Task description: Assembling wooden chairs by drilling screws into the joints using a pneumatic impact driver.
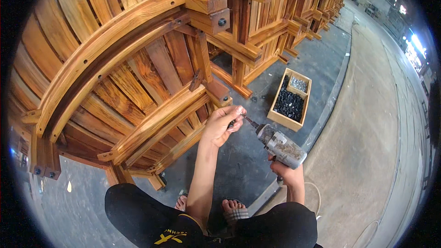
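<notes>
My right hand [287, 173] grips a worn grey power drill [284, 148] by its handle. The drill's thin bit [251, 121] points up and left toward my left hand [221, 126]. The left fingers are pinched together by the bit's tip, and a small dark piece shows under them; its kind is too small to tell. Just beyond that hand is the corner of a slatted wooden furniture piece [147, 140], with curved rails, bolt holes and dark feet on its leg ends.
A wooden box [284, 121] with black plastic pieces and a smaller compartment of silvery screws [298, 84] lies on the dark mat [328, 76]. More wooden frames [271, 34] stand in a row behind. Concrete floor [363, 142] runs along the right, with a pale cable [318, 193].
</notes>
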A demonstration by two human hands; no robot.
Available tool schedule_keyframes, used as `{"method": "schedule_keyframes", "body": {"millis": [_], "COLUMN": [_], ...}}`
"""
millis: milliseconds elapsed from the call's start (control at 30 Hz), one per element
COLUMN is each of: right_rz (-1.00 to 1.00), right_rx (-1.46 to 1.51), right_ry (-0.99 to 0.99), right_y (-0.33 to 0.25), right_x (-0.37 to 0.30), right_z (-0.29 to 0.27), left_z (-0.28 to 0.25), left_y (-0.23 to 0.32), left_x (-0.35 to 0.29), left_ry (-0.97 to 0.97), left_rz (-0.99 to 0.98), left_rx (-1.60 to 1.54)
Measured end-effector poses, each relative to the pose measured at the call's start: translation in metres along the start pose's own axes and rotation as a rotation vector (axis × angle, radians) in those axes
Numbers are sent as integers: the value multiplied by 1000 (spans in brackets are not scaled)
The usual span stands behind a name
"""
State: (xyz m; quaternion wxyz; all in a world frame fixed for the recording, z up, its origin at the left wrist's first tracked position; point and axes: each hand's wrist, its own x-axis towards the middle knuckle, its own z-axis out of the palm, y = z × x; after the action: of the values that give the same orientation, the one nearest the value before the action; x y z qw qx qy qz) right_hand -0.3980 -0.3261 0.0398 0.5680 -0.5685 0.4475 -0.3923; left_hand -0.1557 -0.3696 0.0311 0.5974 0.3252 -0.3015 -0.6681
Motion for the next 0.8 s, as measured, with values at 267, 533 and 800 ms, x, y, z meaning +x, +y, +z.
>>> {"method": "schedule_keyframes", "body": {"millis": [267, 533, 800], "right_rz": [-110, -311, -482], "right_rx": [-67, 26, 102], "right_ry": [-50, -32, -5], "right_y": [-48, -92, -137], "right_x": [21, 45, 78], "right_z": [-3, 4, 28], "left_z": [35, 89, 108], "left_y": [41, 95, 149], "left_x": [10, 12, 28], "left_ry": [-70, 72, -217], "left_rz": [130, 303, 267], "left_rx": [-215, -80, -540]}}
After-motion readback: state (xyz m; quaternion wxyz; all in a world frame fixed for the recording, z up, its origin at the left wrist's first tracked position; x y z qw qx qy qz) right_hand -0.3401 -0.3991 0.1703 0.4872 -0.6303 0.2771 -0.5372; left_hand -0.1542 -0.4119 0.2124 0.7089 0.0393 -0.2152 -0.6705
